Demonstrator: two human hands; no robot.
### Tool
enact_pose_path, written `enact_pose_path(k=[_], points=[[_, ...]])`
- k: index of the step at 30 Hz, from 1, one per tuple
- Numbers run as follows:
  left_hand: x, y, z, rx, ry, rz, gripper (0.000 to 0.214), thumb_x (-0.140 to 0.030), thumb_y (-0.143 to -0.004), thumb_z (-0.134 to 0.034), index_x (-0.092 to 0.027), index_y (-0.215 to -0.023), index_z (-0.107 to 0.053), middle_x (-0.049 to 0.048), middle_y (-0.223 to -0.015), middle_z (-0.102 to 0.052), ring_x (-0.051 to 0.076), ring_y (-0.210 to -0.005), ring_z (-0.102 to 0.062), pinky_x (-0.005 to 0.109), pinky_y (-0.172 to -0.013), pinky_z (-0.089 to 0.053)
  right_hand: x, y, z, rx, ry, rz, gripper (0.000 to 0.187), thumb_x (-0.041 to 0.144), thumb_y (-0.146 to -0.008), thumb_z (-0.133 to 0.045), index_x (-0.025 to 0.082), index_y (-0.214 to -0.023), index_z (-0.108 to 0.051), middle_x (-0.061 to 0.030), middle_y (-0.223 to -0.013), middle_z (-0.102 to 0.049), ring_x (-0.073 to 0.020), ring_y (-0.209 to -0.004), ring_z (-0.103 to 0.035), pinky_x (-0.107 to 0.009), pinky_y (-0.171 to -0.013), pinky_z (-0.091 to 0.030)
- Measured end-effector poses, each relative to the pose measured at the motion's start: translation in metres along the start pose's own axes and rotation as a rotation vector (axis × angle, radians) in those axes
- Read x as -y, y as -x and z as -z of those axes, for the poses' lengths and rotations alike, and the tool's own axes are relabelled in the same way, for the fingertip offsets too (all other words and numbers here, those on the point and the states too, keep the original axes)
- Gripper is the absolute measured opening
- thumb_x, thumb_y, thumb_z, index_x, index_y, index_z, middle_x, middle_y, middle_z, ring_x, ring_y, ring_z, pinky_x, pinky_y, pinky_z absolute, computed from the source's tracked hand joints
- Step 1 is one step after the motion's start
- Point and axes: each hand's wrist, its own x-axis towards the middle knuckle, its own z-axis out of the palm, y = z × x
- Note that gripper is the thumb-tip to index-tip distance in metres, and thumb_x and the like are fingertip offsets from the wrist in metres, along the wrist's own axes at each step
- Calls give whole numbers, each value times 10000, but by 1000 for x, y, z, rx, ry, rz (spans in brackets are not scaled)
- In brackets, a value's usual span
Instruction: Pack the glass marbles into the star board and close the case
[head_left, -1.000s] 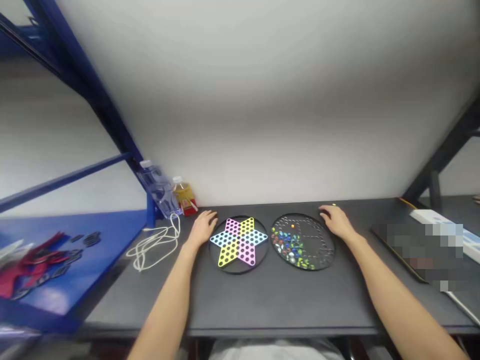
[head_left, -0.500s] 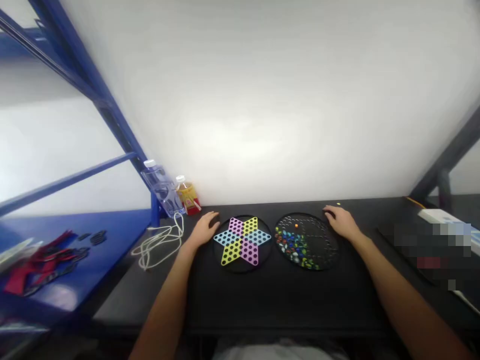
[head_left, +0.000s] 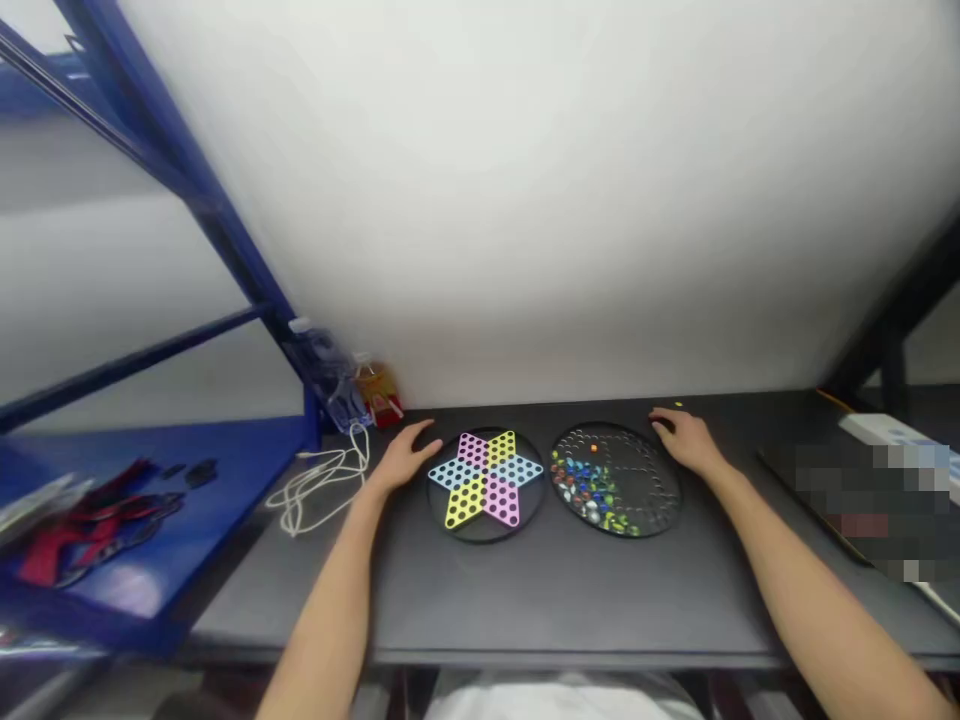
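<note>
A round black Chinese checkers board (head_left: 486, 480) with a pastel star of holes lies on the grey table (head_left: 540, 600). To its right lies a round black tray (head_left: 651, 490) with several coloured marbles (head_left: 583, 485) gathered on its left side. My left hand (head_left: 406, 452) rests flat at the board's left rim, fingers spread. On the tray's far right rim lies my right hand (head_left: 686, 438), fingers loosely extended and holding nothing.
A white cable (head_left: 319, 482) is coiled left of the board. Two bottles (head_left: 352, 390) stand against the wall by a blue rack post (head_left: 225, 250). A blue shelf (head_left: 112, 520) holds red and black items at left. A white box (head_left: 892, 440) sits far right.
Both hands stay where they were at the rims of the board and tray. Only the camera view and the lighting shift slightly.
</note>
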Motion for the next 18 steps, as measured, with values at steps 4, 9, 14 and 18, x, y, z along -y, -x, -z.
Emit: enact_pose_path(k=[4, 9, 14, 18], points=[[1, 1, 3, 20, 32, 6, 647, -533, -818, -573, -213, -1375, -498, 84, -1413, -510, 271, -1302, -464, 419, -1128, -323, -2, 0, -1, -4, 0, -1, 323, 288, -863, -506, 198, -1099, -708, -86, -1201, -681, -280, -1141, -617, -417, -1009, -461], [9, 0, 9, 68, 187, -10, 688, -368, -745, -625, -230, -1401, -466, 67, -1438, -487, 266, -1330, -435, 431, -1133, -318, -6, 0, -2, -16, 0, 5, 324, 287, -860, -507, 201, -1099, -708, -77, -1190, -688, -271, -1131, -623, -403, -1007, -463], [7, -1, 7, 4, 230, 43, 540, -395, -798, -566, -215, -1308, -557, 75, -1363, -560, 260, -1281, -488, 439, -1111, -342, -7, 0, -3, -10, 4, -1, 322, 292, -859, -507, 196, -1089, -711, -77, -1190, -689, -277, -1122, -629, -405, -990, -474], [-5, 2, 6, -14, 159, 61, 562, -511, -794, -602, -211, -1270, -592, 77, -1321, -594, 261, -1231, -530, 418, -1092, -368, -7, 0, -2, -17, 11, 8, 324, 289, -862, -504, 198, -1098, -707, -73, -1184, -692, -270, -1122, -630, -397, -994, -474]])
